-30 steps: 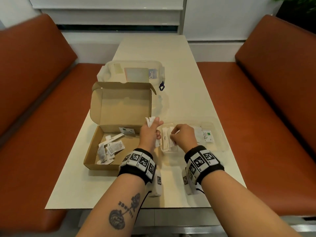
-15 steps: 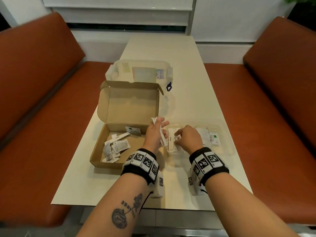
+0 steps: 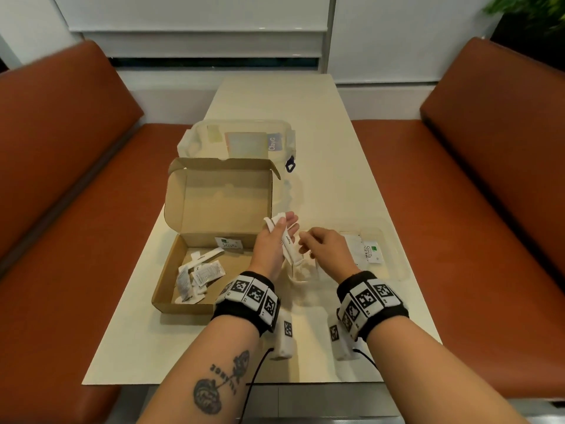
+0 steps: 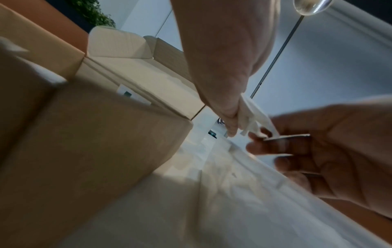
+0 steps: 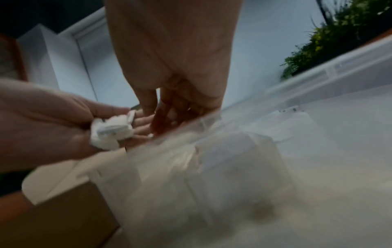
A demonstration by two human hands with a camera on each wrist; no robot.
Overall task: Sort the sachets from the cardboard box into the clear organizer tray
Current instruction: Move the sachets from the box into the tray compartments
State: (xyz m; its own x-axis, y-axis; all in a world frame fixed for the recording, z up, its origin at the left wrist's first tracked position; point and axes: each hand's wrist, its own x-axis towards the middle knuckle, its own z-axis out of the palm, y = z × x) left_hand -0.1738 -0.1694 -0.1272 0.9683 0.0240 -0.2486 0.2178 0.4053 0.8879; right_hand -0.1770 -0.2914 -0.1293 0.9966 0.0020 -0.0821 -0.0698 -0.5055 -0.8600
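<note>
Head view: left hand [image 3: 272, 243] held a bunch of white stick sachets [image 3: 286, 240], thumb clamped over them, one printed "Sugar". Right hand [image 3: 325, 249] at its 3 o'clock, fingers curled narrow toward the sticks; whether it pinched one, could not tell. Cardboard box [image 3: 186, 304] at 9 o'clock, lid up, loose sachets [image 3: 200, 272] inside, one reading "Stevia". Clear organizer tray [image 3: 397, 261] at 3 o'clock held a "Stevia" sachet [image 3: 371, 252]. Cream table [image 3: 321, 123], orange benches [image 3: 61, 179] both sides, lidded container [image 3: 241, 142] at 12 marked "Clayc".

Left wrist view: blurred; sticks in left fingers, right fingertips [image 4: 256, 148] close.

Right wrist view: right fingers [image 5: 148, 102] hung loosely over tray rim; plant [image 5: 339, 33] at 1 o'clock.
</note>
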